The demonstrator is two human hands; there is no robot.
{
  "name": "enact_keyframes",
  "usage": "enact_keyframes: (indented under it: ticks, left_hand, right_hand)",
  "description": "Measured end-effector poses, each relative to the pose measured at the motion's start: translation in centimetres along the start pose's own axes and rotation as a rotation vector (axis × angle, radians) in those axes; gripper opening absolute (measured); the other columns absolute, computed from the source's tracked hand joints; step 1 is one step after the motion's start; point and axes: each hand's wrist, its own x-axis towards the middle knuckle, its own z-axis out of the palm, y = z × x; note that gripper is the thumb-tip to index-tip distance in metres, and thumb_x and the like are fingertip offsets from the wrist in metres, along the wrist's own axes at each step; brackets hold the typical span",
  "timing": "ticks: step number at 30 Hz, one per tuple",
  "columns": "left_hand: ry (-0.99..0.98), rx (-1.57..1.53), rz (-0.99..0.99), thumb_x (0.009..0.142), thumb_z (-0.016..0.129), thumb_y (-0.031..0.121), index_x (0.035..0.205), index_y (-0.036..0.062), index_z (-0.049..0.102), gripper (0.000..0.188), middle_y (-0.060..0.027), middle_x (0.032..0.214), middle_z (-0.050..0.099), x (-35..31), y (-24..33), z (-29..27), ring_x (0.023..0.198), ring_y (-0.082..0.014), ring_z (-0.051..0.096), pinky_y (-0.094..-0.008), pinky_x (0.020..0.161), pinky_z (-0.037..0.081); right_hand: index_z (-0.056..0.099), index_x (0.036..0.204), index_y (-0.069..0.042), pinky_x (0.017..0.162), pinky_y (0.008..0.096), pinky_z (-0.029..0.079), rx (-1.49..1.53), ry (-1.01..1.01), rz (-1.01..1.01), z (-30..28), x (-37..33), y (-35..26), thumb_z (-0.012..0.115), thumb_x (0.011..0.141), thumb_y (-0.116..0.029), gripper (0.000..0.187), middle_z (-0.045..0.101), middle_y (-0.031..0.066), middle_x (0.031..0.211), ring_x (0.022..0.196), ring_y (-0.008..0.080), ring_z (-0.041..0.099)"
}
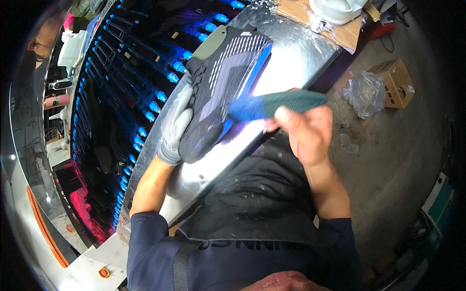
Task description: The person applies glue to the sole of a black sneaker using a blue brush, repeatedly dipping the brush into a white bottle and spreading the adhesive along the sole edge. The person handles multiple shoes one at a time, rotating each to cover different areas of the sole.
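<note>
My left hand [175,127], in a grey glove, grips a dark grey and black sneaker upper [221,87] along its left side. The upper has white dashes, its toe points toward me, and an olive-green piece [210,44] sticks out at its opening. Blue light falls along its right edge. My right hand [308,130] is bare and pinches a long, flat, dark green textured strip [296,100]. The strip's left end, lit blue, meets or overlaps the upper's right edge near the toe; whether they touch I cannot tell.
Under the upper is a shiny metal worktop [196,169]. To its left runs a dark conveyor [131,63] edged with blue-lit rollers. Cardboard [347,36] and a white container [338,9] sit at the far end. On the floor at right are a box [395,82] and a plastic bag [366,94].
</note>
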Motion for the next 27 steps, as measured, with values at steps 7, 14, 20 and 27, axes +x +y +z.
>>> enact_keyframes:
  ticks: [7, 14, 20, 27]
  left_hand:
    - [0.047, 0.074, 0.142, 0.096, 0.063, 0.039, 0.151, 0.0041, 0.046, 0.068, -0.0236, 0.153, 0.049, 3.5, 1.3, 1.3, 0.142, -0.0365, 0.048, -0.046, 0.12, 0.034]
    - [0.039, 0.091, 0.155, 0.092, 0.069, 0.035, 0.149, 0.0042, 0.047, 0.068, -0.0239, 0.151, 0.051, 4.2, 2.1, 1.4, 0.14, -0.0363, 0.05, -0.0452, 0.119, 0.036]
    - [0.052, 0.084, 0.127, 0.09, 0.074, 0.031, 0.148, 0.0043, 0.048, 0.069, -0.0241, 0.149, 0.053, 3.7, 1.9, 1.5, 0.138, -0.0361, 0.053, -0.0445, 0.117, 0.039]
    - [0.031, 0.065, 0.119, 0.087, 0.08, 0.027, 0.146, 0.0044, 0.048, 0.071, -0.0243, 0.146, 0.055, 3.5, 1.3, 1.4, 0.135, -0.0358, 0.055, -0.0437, 0.116, 0.042]
  right_hand:
    - [0.068, 0.111, 0.01, 0.074, 0.0313, 0.06, -0.219, 0.13, -0.298, -1.3, -2.2, 5.0, 0.065, 0.099, -0.004, 0.018, 0.072, 0.0163, 0.099, 0.085, 0.0198, 0.071]
    - [0.07, 0.102, 0.009, 0.073, 0.0288, 0.053, -0.636, 0.064, -0.41, -2.4, -0.2, -0.1, 0.069, 0.093, 0.002, 0.012, 0.071, 0.0137, 0.096, 0.082, 0.0171, 0.067]
    - [0.072, 0.099, 0.006, 0.065, 0.0278, 0.05, -0.573, 0.009, -0.338, -2.6, 1.7, -3.4, 0.074, 0.088, 0.001, 0.012, 0.07, 0.0099, 0.092, 0.076, 0.0133, 0.064]
    - [0.07, 0.103, 0.01, 0.071, 0.0268, 0.054, -0.664, -0.187, -0.385, -3.0, 2.2, -3.5, 0.072, 0.09, 0.005, 0.014, 0.069, 0.0154, 0.101, 0.083, 0.0158, 0.067]
